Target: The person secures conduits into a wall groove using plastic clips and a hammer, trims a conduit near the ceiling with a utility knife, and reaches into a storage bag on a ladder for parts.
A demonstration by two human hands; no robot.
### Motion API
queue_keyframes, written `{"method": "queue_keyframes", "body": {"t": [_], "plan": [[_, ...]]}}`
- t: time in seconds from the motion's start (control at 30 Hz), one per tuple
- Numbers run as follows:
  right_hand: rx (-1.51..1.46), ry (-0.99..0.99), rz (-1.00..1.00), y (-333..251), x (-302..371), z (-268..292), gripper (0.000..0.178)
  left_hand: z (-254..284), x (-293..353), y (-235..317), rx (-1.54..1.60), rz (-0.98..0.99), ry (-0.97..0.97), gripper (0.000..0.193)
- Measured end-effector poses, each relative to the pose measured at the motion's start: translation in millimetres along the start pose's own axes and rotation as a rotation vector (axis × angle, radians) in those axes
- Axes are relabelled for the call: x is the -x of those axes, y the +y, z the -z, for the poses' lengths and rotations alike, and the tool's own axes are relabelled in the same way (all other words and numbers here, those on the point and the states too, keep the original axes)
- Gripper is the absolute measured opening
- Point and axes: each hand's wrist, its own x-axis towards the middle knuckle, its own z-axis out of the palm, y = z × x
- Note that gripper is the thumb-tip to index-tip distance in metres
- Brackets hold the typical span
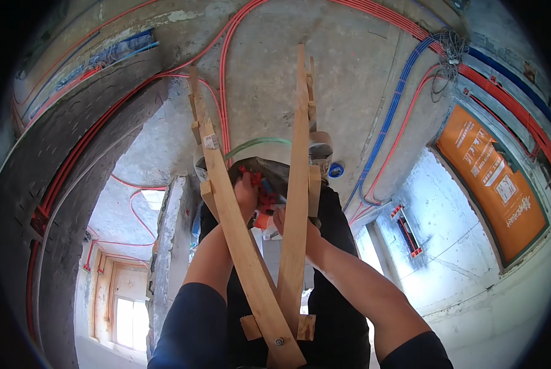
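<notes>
From the head view: looks down on a wooden frame (237,227) of flat, pale-grained rails bolted into a V. Between them, shows small, smooth red pieces (266,200) inside a dark, rounded container (274,171). Reaches beneath the left rail with left hand (246,194), beneath the right with right hand (280,220), forearms angled inward. Cannot tell either grip's state.

I count two bare hands (246,195), two long wooden rails (243,243), one bolt (279,341), one white label (211,141), one green strap (258,141), one blue roll (336,170), one orange sheet (491,181) and one grey wire tangle (451,50); the red pieces (267,200) overlap too much to number.
</notes>
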Motion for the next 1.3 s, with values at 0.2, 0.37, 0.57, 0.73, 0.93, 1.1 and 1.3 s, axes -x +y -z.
{"method": "queue_keyframes", "body": {"t": [0.2, 0.37, 0.57, 0.73, 0.93, 1.1, 1.3], "plan": [[-0.104, 0.219, 0.078, -0.1, 26.4, 10.7, 0.04, 0.4, -4.0, 23.0, -0.237, -0.077, 0.02, 0.024], [-0.186, 0.219, 0.106, -3.1, 28.1, 17.4, 0.04, 0.0, -4.2, 4.0, -0.214, -0.098, 0.068, 0.019], [-0.681, 0.068, -0.044, 9.9, 46.3, 21.7, 0.037, 11.0, 10.3, 22.8, -0.117, 0.026, -0.022, 0.015], [-0.666, -0.015, -0.061, -7.1, 68.1, 7.5, 0.031, 19.7, 14.9, 26.6, 0.108, -0.042, 0.035, 0.015], [-0.636, -0.021, -0.028, -13.5, 76.5, -1.5, 0.031, 6.6, 1.4, 30.0, 0.055, -0.077, 0.02, 0.014], [-0.522, -0.119, 0.025, -3.3, 76.5, 18.0, 0.032, -4.1, -5.7, 29.9, -0.192, -0.066, 0.021, 0.009], [-0.454, -0.146, 0.013, 5.6, 77.5, 27.4, 0.028, -6.3, -15.9, 23.9, -0.303, -0.03, -0.059, 0.015]]}}
